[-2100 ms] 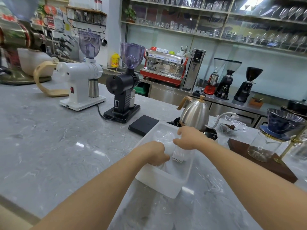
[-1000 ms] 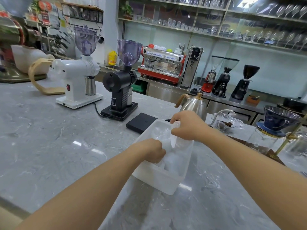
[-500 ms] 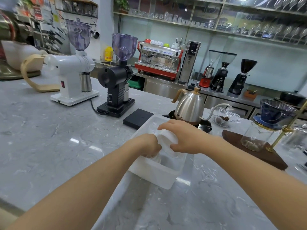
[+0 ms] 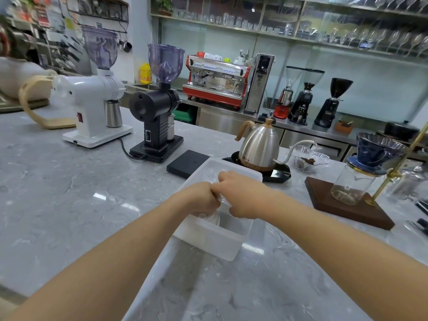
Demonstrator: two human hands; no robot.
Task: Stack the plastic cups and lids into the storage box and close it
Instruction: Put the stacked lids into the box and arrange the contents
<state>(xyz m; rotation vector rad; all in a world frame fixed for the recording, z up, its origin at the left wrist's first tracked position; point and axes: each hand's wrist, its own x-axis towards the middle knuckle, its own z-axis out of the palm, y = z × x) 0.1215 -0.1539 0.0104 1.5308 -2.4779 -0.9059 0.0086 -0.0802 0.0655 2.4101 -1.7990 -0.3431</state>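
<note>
A translucent white storage box (image 4: 222, 244) stands open on the grey marble counter in front of me. Both hands reach down into it. My left hand (image 4: 201, 197) is closed around clear plastic cups (image 4: 212, 217) at the near left of the box. My right hand (image 4: 240, 194) grips the same clear plastic from the right, knuckles touching the left hand. More clear plastic (image 4: 212, 174) shows at the far end of the box. A clear flat lid (image 4: 185, 290) lies on the counter between my forearms, close to me.
Behind the box sit a black scale (image 4: 186, 163) and a steel gooseneck kettle (image 4: 259, 147). A white grinder (image 4: 92, 107) and a black grinder (image 4: 157, 112) stand at the back left. A wooden base with a glass server (image 4: 347, 200) is at the right.
My right hand lifted with clear cups, then came back down into the box and now meets my left hand. The view has shifted slightly.
</note>
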